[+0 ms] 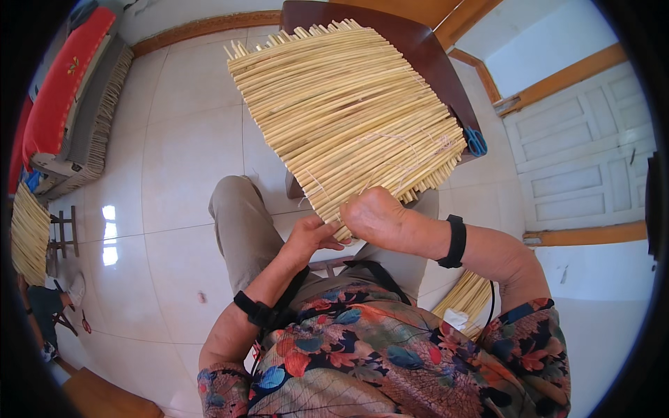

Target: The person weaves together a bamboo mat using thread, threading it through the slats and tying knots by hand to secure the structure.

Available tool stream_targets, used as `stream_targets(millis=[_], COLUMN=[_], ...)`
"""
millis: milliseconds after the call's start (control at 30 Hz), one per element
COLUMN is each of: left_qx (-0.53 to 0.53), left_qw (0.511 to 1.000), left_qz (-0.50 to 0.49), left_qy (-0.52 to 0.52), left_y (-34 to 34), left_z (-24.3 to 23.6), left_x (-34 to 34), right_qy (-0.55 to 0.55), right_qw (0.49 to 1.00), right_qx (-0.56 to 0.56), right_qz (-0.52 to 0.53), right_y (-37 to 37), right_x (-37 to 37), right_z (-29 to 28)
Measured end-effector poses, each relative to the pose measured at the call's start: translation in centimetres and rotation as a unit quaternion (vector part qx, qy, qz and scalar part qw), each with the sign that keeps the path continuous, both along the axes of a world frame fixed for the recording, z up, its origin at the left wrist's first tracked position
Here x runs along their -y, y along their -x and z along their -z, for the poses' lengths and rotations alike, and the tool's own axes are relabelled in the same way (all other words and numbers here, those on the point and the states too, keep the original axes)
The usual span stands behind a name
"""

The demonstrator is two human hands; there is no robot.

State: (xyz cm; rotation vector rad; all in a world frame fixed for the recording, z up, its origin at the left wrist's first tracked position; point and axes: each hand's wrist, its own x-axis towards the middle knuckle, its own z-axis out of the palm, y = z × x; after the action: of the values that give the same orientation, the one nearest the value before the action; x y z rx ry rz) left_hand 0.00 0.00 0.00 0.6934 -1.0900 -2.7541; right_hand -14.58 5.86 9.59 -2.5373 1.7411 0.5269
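Note:
A mat of straw-coloured stalks (pixel 341 97), bound side by side with thin pale string (pixel 390 136), slopes from a dark table down towards my lap. My left hand (pixel 311 235) is at the mat's near corner, its fingers curled under the edge stalks. Just to the right, my right hand (pixel 374 217) is closed in a fist at the same near edge, with its fingertips hidden. Whether it grips a stalk or the string I cannot make out. Blue-handled scissors (pixel 476 141) lie on the table beside the mat's right edge.
The dark table (pixel 432 63) stands under the mat. A bundle of loose stalks (pixel 465 299) lies low at my right. At far left are a red-covered sofa (pixel 66 90), another stalk mat (pixel 29 233) and a seated person's leg (pixel 47 306). A white door (pixel 585 153) is at right.

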Motion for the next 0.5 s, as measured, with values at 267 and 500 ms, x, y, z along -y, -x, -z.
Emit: stream_targets(millis=[267, 500], left_qx=[-0.007, 0.024], left_qw=[1.000, 1.000], left_qz=[0.000, -0.011], left_qy=[0.004, 0.018], left_y=[-0.58, -0.55], left_z=[0.42, 0.64], left_x=[0.55, 0.31], right_qy=[-0.016, 0.025], right_qw=[0.999, 0.998], right_qx=[0.029, 0.058], right_qz=[-0.006, -0.014], right_y=[-0.46, -0.13], right_x=[0.77, 0.48], right_z=[-0.13, -0.09])
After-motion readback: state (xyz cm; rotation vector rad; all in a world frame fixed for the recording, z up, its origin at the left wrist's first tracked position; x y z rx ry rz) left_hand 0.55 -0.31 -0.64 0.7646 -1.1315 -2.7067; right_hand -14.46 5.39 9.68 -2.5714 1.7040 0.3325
